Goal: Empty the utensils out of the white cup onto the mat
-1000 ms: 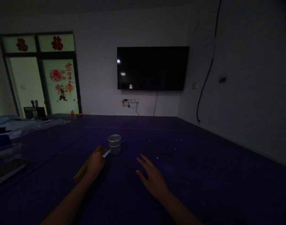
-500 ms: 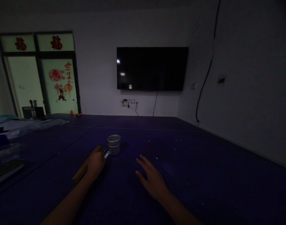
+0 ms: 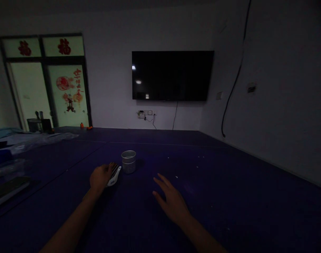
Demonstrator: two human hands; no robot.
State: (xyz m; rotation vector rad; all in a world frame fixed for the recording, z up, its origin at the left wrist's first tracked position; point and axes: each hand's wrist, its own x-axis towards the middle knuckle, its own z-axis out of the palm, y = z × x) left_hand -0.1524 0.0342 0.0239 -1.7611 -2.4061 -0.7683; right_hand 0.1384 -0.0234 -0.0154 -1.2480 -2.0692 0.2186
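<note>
My left hand (image 3: 99, 178) is closed over a bundle of chopsticks (image 3: 113, 169), whose dark tips stick out beyond my fingers. Most of their length is hidden under the hand and wrist. A white soup spoon (image 3: 113, 178) lies just right of that hand, its handle pointing toward a metal cup (image 3: 128, 162). The cup stands upright, open at the top. My right hand (image 3: 173, 202) is open over the purple-blue tabletop (image 3: 147, 218), fingers apart, holding nothing.
White specks are scattered right of the cup. On the left are a phone-like slab (image 3: 10, 191), a clear plastic container (image 3: 11, 167) and crumpled clear plastic (image 3: 44, 140). Small orange objects (image 3: 89, 128) sit at the far edge. A television (image 3: 172, 75) hangs on the wall.
My left hand has shifted left, off the white spoon and onto the chopsticks, so the spoon's bowl now shows. My right hand has stayed open in nearly the same place.
</note>
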